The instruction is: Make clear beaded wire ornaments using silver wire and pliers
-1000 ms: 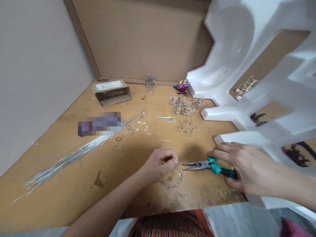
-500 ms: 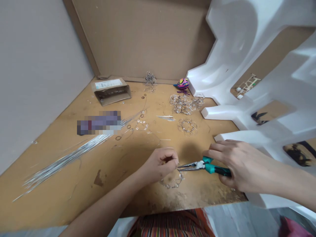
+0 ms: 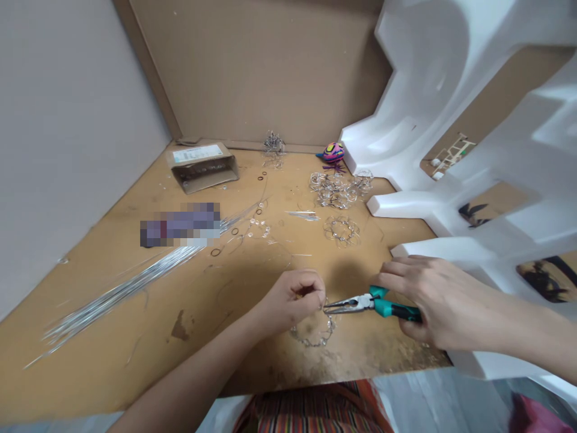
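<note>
My left hand (image 3: pixel 291 300) is curled closed, pinching the upper edge of a small ring of wire and clear beads (image 3: pixel 313 334) that lies on the brown board (image 3: pixel 135 337). My right hand (image 3: pixel 428 300) grips the teal handles of long-nose pliers (image 3: pixel 367 304). The pliers' thin jaws point left and meet the beaded ring right beside my left fingertips.
Finished wire-and-bead rings (image 3: pixel 341 231) and a heap of them (image 3: pixel 336 189) lie further back. A bundle of straight silver wires (image 3: pixel 126 288) runs across the left. A small cardboard box (image 3: pixel 202 165), a colourful toy (image 3: pixel 332 153) and white foam packing (image 3: pixel 455 150) stand around.
My right hand has slid the pliers leftward until the jaw tips reach the beaded ring at my left fingers. The left hand has stayed in place.
</note>
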Tool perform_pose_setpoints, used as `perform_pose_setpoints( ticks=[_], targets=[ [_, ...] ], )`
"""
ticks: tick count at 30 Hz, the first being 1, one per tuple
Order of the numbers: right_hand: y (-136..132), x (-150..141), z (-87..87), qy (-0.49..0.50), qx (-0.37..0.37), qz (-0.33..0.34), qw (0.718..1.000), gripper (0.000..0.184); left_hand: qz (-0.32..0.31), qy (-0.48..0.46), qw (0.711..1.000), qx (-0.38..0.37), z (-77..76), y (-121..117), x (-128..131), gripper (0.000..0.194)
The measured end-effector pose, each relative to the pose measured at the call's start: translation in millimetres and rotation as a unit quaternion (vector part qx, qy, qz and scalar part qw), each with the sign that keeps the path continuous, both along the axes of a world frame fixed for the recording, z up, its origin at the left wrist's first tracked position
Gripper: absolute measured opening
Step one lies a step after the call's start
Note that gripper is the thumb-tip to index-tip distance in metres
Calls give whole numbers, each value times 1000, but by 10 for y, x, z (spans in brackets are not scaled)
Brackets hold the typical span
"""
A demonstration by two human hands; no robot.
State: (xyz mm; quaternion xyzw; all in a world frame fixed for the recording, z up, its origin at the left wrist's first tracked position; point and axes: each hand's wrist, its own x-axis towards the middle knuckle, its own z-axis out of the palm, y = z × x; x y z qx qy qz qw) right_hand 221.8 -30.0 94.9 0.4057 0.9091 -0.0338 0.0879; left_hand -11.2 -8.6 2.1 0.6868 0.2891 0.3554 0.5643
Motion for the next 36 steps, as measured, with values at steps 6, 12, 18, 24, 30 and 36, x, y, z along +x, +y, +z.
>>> perform_pose_setpoints(
  ticks=[6,12,18,24,30,36],
  targets=[
    [-6,-1,-16,10,-29,-15,999,18,-19,-3,1000,-7,-7,-3,-7,17],
    [-10,9,-43,21,-42,-20,999,15,-26,-11,1000,-15,-1,-12,-12,17],
    [-29,22,-53,41,-88,-36,995,17,-26,-29,999,-12,-5,-8,-19,17],
    [-26,3,12,58,-216,-79,971,13,-24,-45,999,-15,10,4,-26,19],
    [41,38,78,51,-314,-123,940,14,-11,-47,998,-34,2,9,-34,19],
    [40,34,77,45,-284,-124,950,13,-11,-38,998,-45,-2,12,-31,19]
  ],
)
